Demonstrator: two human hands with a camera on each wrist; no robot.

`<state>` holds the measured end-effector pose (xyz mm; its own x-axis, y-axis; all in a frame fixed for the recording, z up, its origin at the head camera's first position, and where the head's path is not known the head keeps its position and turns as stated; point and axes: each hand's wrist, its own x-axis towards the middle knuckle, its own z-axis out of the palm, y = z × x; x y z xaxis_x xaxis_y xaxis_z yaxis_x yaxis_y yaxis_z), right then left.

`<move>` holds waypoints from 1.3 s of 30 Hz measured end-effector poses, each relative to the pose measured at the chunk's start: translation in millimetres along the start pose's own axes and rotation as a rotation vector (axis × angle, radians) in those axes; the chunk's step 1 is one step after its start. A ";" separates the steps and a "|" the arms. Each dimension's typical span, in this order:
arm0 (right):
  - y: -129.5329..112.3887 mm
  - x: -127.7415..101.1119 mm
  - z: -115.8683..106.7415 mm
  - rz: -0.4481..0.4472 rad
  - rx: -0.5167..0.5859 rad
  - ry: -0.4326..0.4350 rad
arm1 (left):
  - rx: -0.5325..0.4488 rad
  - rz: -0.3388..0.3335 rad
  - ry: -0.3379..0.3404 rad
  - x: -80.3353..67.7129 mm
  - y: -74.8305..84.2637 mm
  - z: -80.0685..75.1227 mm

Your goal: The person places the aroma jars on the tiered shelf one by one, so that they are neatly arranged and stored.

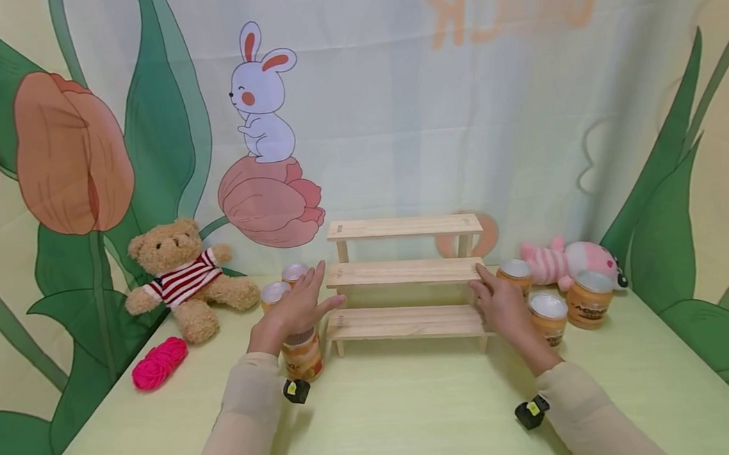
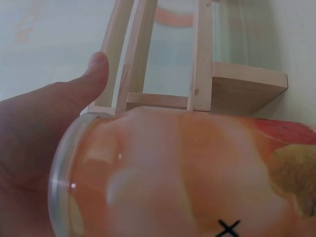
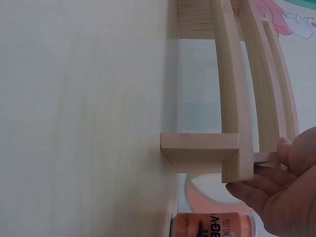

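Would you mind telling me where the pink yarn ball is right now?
In the head view, the pink yarn ball lies on the table's left side, just in front of the teddy bear.

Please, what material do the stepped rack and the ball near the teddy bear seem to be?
The stepped rack looks like pale, unpainted wood: visible grain, plain slats. The pink ball appears to be yarn, probably soft fibre, since wound strands show.

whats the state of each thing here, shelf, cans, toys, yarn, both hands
wooden shelf: upright, all three tiers bare
left hand: fingers straight, by the shelf's left end
right hand: fingers on the shelf's right end
cans: upright, lids on
teddy bear: sitting
pink plush: lying down
pink yarn: wound
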<state>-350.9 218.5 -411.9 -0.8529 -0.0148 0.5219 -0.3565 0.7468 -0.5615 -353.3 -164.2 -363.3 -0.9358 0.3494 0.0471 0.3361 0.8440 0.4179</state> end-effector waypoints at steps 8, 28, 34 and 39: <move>-4.1 -1.7 7.0 0.024 0.008 0.102 | -0.004 -0.007 0.005 0.5 0.8 -0.7; -3.2 -0.6 10.8 0.092 0.065 0.150 | -0.207 -0.095 0.129 -0.7 -41.2 -17.6; -2.5 -0.4 9.6 0.118 0.079 0.137 | -0.263 -0.143 0.104 -1.3 -51.7 -16.9; -3.4 -0.5 8.4 0.154 0.059 0.146 | -0.190 -0.167 0.078 -0.9 -55.7 -15.5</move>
<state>-352.5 210.3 -415.7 -0.8362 0.1967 0.5120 -0.2515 0.6921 -0.6766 -372.9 -217.8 -372.5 -0.9844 0.1731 0.0298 0.1573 0.7930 0.5885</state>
